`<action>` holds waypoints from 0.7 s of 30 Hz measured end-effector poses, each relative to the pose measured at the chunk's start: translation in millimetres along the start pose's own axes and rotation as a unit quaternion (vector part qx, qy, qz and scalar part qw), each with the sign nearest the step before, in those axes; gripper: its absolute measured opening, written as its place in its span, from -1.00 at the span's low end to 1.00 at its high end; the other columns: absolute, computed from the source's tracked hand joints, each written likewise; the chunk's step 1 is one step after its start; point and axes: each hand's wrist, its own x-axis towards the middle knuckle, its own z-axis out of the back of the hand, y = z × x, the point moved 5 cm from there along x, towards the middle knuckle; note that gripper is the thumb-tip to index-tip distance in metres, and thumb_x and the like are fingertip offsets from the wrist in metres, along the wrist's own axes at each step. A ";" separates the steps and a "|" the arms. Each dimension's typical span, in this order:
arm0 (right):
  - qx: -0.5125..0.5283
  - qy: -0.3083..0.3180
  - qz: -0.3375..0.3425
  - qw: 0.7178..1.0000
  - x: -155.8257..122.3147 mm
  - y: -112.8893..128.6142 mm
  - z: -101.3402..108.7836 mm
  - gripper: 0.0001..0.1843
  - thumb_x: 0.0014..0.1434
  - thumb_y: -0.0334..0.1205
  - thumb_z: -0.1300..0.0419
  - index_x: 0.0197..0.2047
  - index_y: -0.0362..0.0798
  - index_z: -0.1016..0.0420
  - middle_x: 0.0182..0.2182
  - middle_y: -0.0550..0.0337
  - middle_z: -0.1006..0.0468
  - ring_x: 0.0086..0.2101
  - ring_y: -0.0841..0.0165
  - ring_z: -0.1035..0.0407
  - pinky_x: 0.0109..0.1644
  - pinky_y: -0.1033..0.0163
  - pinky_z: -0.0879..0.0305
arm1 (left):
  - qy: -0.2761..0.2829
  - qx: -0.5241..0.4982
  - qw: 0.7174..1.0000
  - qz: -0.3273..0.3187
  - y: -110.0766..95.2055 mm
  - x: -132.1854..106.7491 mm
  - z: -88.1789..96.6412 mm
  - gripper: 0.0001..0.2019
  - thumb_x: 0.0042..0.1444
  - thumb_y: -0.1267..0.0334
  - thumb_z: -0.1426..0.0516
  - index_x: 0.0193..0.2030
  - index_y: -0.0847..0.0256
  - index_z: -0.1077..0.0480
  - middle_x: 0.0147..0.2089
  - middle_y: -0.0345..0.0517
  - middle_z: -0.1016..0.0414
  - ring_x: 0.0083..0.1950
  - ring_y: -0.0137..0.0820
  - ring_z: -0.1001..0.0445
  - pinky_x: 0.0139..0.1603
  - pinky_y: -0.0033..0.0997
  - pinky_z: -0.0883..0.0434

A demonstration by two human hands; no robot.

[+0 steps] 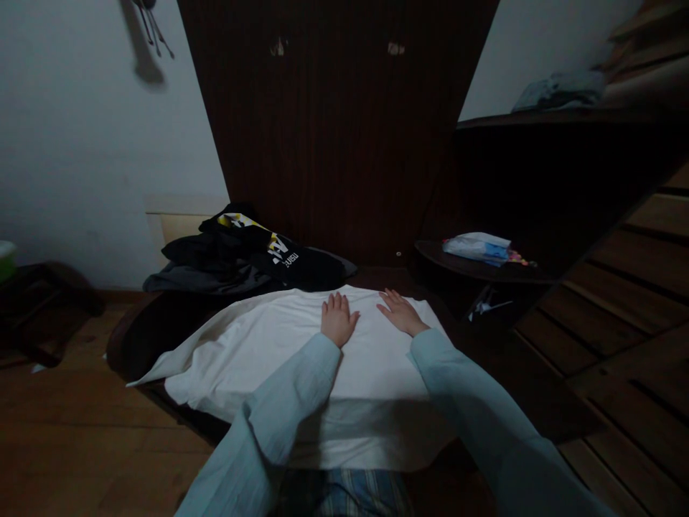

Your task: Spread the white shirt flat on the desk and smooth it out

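Note:
A white piece of cloth, seemingly a garment [269, 348], lies spread over a dark wooden surface, its near edge hanging toward me. My left hand [338, 319] rests flat on its far part, fingers stretched out. To the right, my right hand [401, 313] also lies flat on the cloth, fingers pointing up and left. Both palms face down, with a short gap between the hands. Light creases run through the cloth around them, and its left side is bunched and overhangs the edge.
Dark clothes [237, 255] with white and yellow print are heaped behind the cloth at left. A plastic packet [478, 248] sits on a corner shelf [430, 253] at right. Wooden slats [629, 301] stand at far right, and a dark stool [37, 309] at far left.

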 end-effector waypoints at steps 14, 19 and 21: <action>0.006 -0.011 0.001 1.000 -4.6 1.9 2.6 -0.34 0.24 0.10 0.28 0.26 -0.12 -0.04 0.26 0.07 -0.01 0.24 0.25 0.16 0.27 0.18 0.21 | -0.058 0.015 0.995 0.083 13.6 -2.1 10.4 -0.40 0.16 -0.06 0.22 0.01 0.42 -0.31 0.01 0.26 -0.33 0.05 -0.08 -0.25 0.05 -0.11 -0.15; 0.006 -0.010 -0.004 1.000 -5.6 2.7 4.0 -0.35 0.23 0.11 0.29 0.26 -0.07 -0.04 0.26 0.12 -0.01 0.24 0.26 0.14 0.27 0.16 0.20 | -0.045 0.024 0.994 0.092 15.0 -2.2 6.9 -0.39 0.14 -0.07 0.19 0.07 0.45 -0.25 0.08 0.29 -0.28 0.10 -0.04 -0.20 0.08 -0.08 -0.12; 0.008 -0.009 -0.004 1.000 -6.6 3.6 5.1 -0.36 0.24 0.09 0.27 0.26 -0.08 -0.05 0.26 0.11 -0.01 0.24 0.25 0.14 0.26 0.17 0.19 | -0.025 0.023 0.996 0.087 15.2 -1.2 2.1 -0.34 0.14 -0.10 0.20 0.14 0.46 -0.19 0.18 0.31 -0.18 0.20 -0.03 -0.10 0.14 -0.04 -0.05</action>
